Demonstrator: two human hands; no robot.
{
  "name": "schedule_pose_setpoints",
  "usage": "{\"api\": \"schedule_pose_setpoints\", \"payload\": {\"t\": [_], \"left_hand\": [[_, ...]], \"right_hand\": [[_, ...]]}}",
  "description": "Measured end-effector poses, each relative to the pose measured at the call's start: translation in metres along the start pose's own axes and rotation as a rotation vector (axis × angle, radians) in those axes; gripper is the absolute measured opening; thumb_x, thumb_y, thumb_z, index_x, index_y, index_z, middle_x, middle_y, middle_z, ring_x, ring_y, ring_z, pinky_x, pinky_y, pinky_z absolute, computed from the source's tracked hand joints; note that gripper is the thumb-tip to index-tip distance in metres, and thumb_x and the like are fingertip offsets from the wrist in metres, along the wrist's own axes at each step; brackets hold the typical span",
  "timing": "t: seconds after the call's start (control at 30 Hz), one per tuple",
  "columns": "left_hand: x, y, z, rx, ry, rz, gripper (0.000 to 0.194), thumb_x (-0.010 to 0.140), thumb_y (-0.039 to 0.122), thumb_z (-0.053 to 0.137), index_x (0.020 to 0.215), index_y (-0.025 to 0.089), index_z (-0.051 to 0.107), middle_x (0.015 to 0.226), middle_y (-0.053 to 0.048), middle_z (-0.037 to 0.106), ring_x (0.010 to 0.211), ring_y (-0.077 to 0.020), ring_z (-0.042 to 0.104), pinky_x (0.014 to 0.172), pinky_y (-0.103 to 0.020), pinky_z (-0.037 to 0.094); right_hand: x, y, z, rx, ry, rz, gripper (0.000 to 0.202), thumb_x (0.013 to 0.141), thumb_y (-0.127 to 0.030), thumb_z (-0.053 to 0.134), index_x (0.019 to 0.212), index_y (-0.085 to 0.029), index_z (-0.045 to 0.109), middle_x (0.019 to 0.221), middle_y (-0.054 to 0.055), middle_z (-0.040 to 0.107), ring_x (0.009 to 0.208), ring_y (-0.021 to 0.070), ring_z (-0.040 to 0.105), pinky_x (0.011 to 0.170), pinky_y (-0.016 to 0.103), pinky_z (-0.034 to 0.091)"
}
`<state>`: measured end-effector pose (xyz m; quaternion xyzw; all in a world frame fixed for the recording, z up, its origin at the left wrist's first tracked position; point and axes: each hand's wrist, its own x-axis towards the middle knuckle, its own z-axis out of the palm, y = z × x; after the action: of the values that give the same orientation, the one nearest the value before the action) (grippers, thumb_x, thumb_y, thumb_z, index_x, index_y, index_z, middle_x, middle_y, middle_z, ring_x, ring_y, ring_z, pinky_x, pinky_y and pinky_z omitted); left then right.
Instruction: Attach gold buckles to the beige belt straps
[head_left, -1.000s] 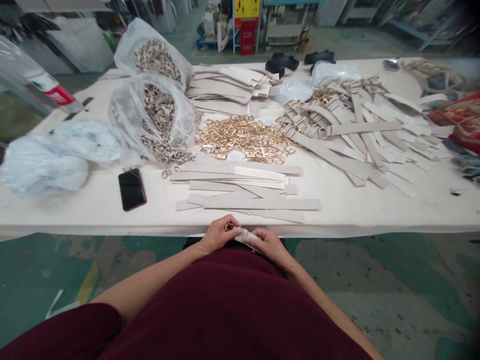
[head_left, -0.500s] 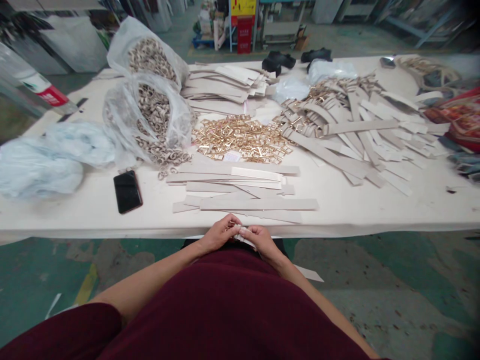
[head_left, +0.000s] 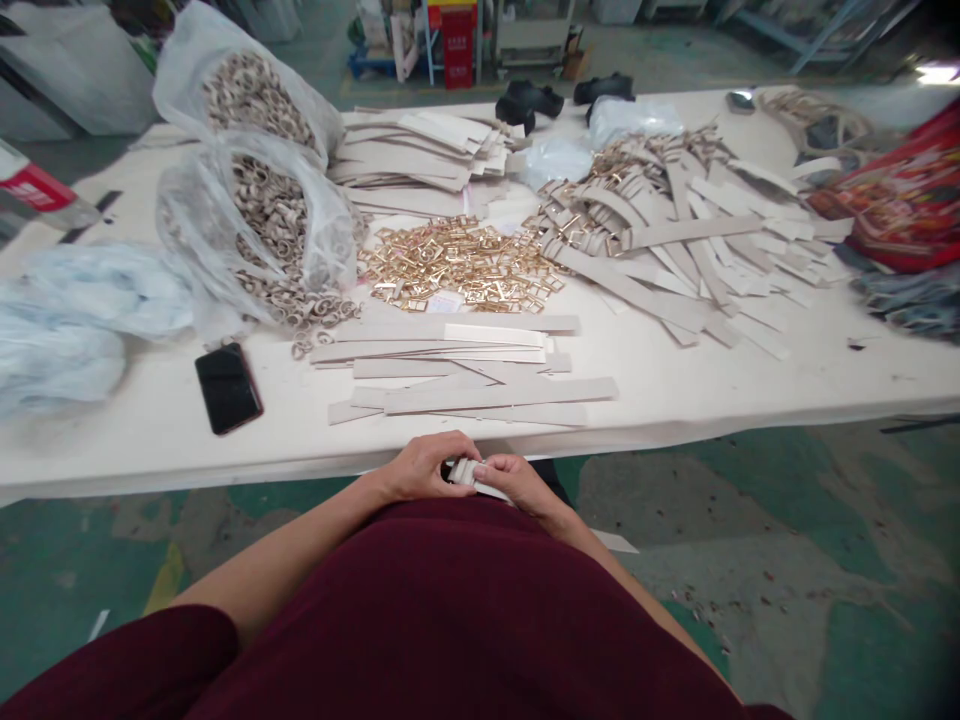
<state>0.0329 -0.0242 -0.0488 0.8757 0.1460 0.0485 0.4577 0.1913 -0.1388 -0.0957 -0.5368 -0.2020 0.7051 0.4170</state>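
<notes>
Just past the table's front edge, close to my body, I hold a light beige strap (head_left: 463, 472) in both hands. My left hand (head_left: 429, 466) curls around its left end, fingers arched over the far side and thumb on the near side. With thumb and fingers, my right hand (head_left: 519, 484) pinches the strap a little further right. Narrow raised bands show across the strap between the hands; their detail is too small to make out. A pale strap tail (head_left: 615, 541) sticks out beyond my right forearm. Flat strap pieces (head_left: 499, 396) lie on the table ahead.
Gold buckles (head_left: 480, 262) are heaped mid-table. Beige loops (head_left: 274, 215) spill from plastic bags on the left, near a phone (head_left: 229, 388). Buckled straps (head_left: 675, 240) form a pile at right. A bottle (head_left: 45, 190) and plastic-wrapped bundles (head_left: 112, 285) are at far left.
My left fingers have spread further apart around the strap, exposing more of its banded end. The right hand keeps its pinch. My view has shifted slightly right, so the table's contents appear further left.
</notes>
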Motion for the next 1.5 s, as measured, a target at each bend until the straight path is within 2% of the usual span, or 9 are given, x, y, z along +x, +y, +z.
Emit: {"api": "schedule_pose_setpoints", "payload": {"t": [0.37, 0.43, 0.6, 0.73, 0.93, 1.1, 1.33, 1.4, 1.5], "left_hand": [[0.002, -0.002, -0.006, 0.022, -0.067, -0.046, 0.041, 0.071, 0.048, 0.065, 0.099, 0.019, 0.061, 0.090, -0.005, 0.060, 0.080, -0.0162, 0.051, 0.071, -0.024, 0.037], [0.003, -0.001, -0.008, -0.125, -0.068, -0.096, 0.042, 0.071, 0.047, 0.066, 0.101, 0.018, 0.061, 0.089, -0.004, 0.060, 0.078, -0.0157, 0.051, 0.071, -0.024, 0.038], [0.004, -0.012, -0.009, -0.723, -0.092, -0.377, 0.039, 0.079, 0.044, 0.057, 0.105, 0.015, 0.059, 0.084, -0.003, 0.059, 0.068, -0.0121, 0.052, 0.064, -0.024, 0.042], [0.002, -0.022, 0.007, -0.856, -0.037, -0.468, 0.040, 0.071, 0.041, 0.067, 0.098, 0.012, 0.058, 0.076, -0.002, 0.059, 0.063, -0.0105, 0.052, 0.059, -0.022, 0.041], [0.007, -0.025, 0.030, -0.694, 0.049, -0.442, 0.034, 0.071, 0.039, 0.066, 0.092, 0.013, 0.057, 0.065, 0.003, 0.053, 0.057, -0.0089, 0.047, 0.053, -0.019, 0.035], [0.014, -0.023, 0.027, -0.600, -0.156, -0.442, 0.036, 0.071, 0.044, 0.065, 0.086, 0.012, 0.060, 0.068, 0.002, 0.054, 0.060, -0.0091, 0.044, 0.054, -0.019, 0.033], [0.026, -0.021, 0.038, -0.549, -0.092, -0.478, 0.038, 0.070, 0.048, 0.064, 0.079, 0.012, 0.058, 0.064, 0.001, 0.054, 0.058, -0.0099, 0.046, 0.052, -0.019, 0.034], [0.031, -0.014, 0.033, -0.531, -0.117, -0.400, 0.036, 0.073, 0.043, 0.063, 0.091, 0.013, 0.060, 0.075, -0.001, 0.059, 0.066, -0.0119, 0.050, 0.058, -0.021, 0.039], [0.040, 0.001, 0.021, -0.430, -0.154, -0.159, 0.043, 0.074, 0.033, 0.063, 0.114, 0.018, 0.056, 0.107, -0.007, 0.059, 0.093, -0.0175, 0.053, 0.079, -0.027, 0.043]], "right_hand": [[-0.002, -0.011, -0.001, -0.094, -0.034, 0.005, 0.040, 0.059, -0.051, 0.074, 0.066, -0.015, 0.060, 0.046, -0.007, 0.050, 0.037, 0.0039, 0.030, 0.037, 0.021, 0.016], [-0.003, -0.012, -0.003, -0.066, -0.035, 0.007, 0.039, 0.058, -0.051, 0.074, 0.066, -0.015, 0.059, 0.046, -0.007, 0.049, 0.037, 0.0039, 0.030, 0.037, 0.021, 0.016], [-0.004, -0.011, -0.007, 0.020, 0.000, -0.018, 0.037, 0.060, -0.049, 0.074, 0.066, -0.016, 0.059, 0.045, -0.008, 0.047, 0.038, 0.0039, 0.028, 0.039, 0.021, 0.015], [-0.003, -0.008, -0.010, 0.004, -0.015, -0.010, 0.038, 0.058, -0.048, 0.076, 0.066, -0.015, 0.058, 0.048, -0.007, 0.051, 0.041, 0.0050, 0.034, 0.043, 0.020, 0.020], [-0.002, -0.001, -0.019, -0.159, 0.009, -0.071, 0.038, 0.059, -0.048, 0.075, 0.063, -0.015, 0.056, 0.053, -0.006, 0.052, 0.047, 0.0062, 0.038, 0.048, 0.020, 0.025], [-0.006, -0.001, -0.021, -0.267, 0.036, -0.154, 0.035, 0.061, -0.046, 0.073, 0.063, -0.014, 0.059, 0.054, -0.006, 0.050, 0.052, 0.0073, 0.039, 0.051, 0.021, 0.027], [-0.012, 0.001, -0.038, -0.148, -0.023, -0.029, 0.037, 0.059, -0.047, 0.076, 0.061, -0.014, 0.058, 0.048, -0.008, 0.047, 0.045, 0.0051, 0.033, 0.045, 0.020, 0.020], [-0.014, 0.004, -0.042, -0.063, -0.006, -0.007, 0.038, 0.058, -0.047, 0.076, 0.060, -0.014, 0.057, 0.046, -0.008, 0.048, 0.041, 0.0044, 0.032, 0.044, 0.020, 0.018], [-0.018, 0.006, -0.044, 0.098, 0.014, 0.007, 0.039, 0.059, -0.048, 0.076, 0.064, -0.013, 0.060, 0.049, -0.005, 0.054, 0.040, 0.0048, 0.037, 0.043, 0.020, 0.022]]}}
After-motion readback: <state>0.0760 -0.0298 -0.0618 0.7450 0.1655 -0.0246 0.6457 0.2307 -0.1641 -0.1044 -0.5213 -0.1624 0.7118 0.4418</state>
